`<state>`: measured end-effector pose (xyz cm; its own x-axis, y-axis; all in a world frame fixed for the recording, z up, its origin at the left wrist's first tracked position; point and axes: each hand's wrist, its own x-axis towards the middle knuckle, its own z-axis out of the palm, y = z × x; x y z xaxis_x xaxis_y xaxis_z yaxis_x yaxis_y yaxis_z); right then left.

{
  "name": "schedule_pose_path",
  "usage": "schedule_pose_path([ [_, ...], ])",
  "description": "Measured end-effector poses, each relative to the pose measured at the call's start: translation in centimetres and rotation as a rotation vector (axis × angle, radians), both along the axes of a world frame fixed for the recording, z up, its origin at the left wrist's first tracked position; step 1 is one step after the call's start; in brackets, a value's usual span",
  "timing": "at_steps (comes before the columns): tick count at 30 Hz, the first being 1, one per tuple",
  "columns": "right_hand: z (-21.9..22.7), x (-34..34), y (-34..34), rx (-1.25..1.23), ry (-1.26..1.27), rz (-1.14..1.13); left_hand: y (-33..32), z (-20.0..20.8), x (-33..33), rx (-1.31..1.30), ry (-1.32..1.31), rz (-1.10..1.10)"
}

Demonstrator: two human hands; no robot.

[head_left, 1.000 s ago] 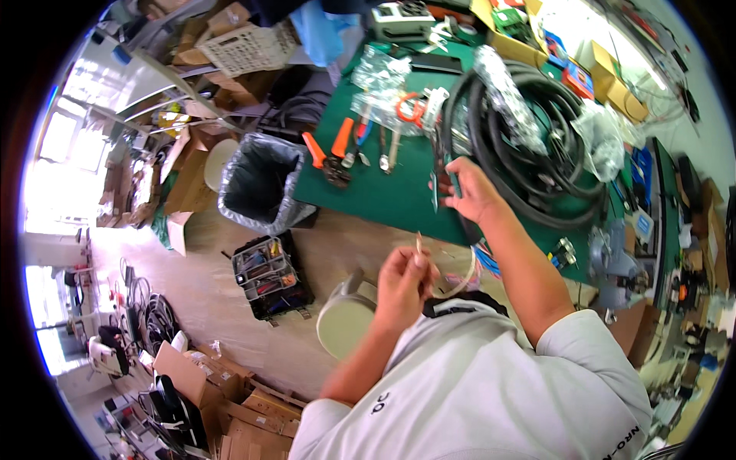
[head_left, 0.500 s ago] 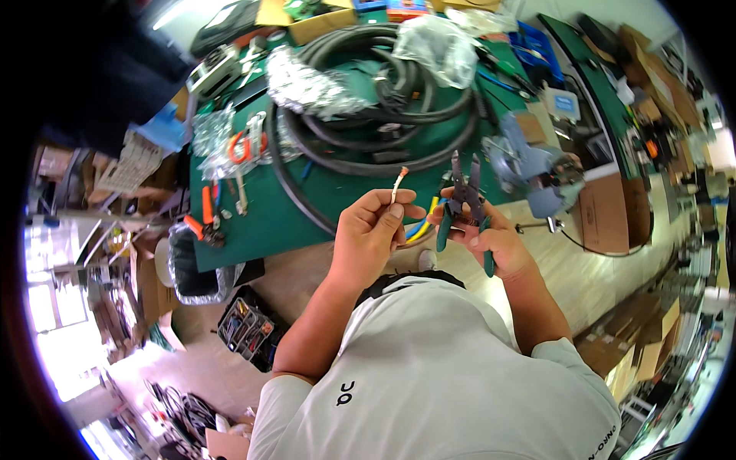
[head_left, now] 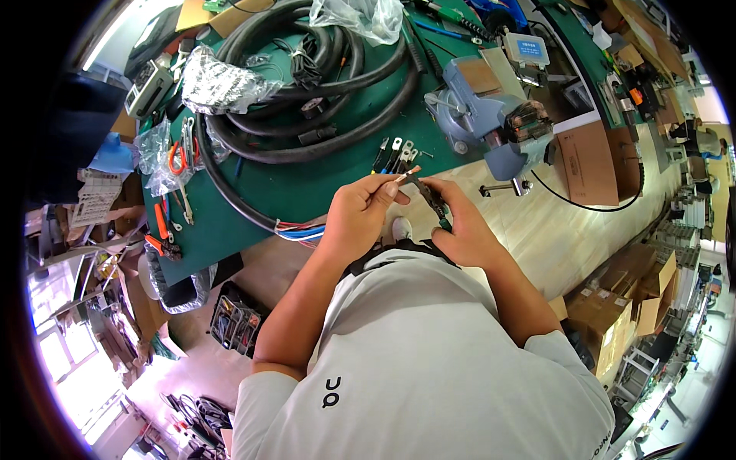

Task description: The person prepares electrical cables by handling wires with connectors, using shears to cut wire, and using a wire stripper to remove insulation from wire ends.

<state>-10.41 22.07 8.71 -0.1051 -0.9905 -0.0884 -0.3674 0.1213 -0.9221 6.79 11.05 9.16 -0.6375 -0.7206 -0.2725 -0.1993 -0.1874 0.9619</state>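
Left grip clamped on copper-tipped wire, right grip wrapped around green-handled pliers, near surface edge; judged best: wire braced close to its tip, pliers square.

Here's the white wire, bare copper tip angled up and right by the near edge of the table; green-handled pliers slant alongside, dark jaws right at it!

Bright, pale-framed windows glow at eight o'clock, a white light strip at ten. A green-topped workbench fills twelve; glossy beige flooring spreads at three.
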Motion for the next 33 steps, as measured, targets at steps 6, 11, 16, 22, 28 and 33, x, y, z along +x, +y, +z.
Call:
schedule_pose_path([
  [6, -1.6, -0.5, 1.2, 0.055, -0.080, -0.009, 0.9, -1.6, -1.0, -0.122, 0.025, -0.059],
  [11, -1.6, -0.3, 2.2, 0.138, -0.168, -0.035, 1.2, -1.6, -1.2, -0.039, 0.005, -0.117],
  [16, -2.1, 0.1, 2.9, 0.175, -0.201, -0.069, 1.6, -1.7, -1.2, -0.069, -0.032, -0.148],
  [22, -1.7, 0.6, 3.0, 0.165, -0.259, -0.119, 1.9, -1.9, -1.1, -0.046, -0.034, -0.154],
  [28, -1.3, 0.9, 2.8, 0.197, -0.237, -0.125, 1.9, -2.0, -0.9, -0.050, -0.034, -0.152],
  [33, -1.8, 0.8, 2.9, 0.164, -0.207, -0.119, 1.8, -1.9, -0.8, -0.058, -0.055, -0.158],
])
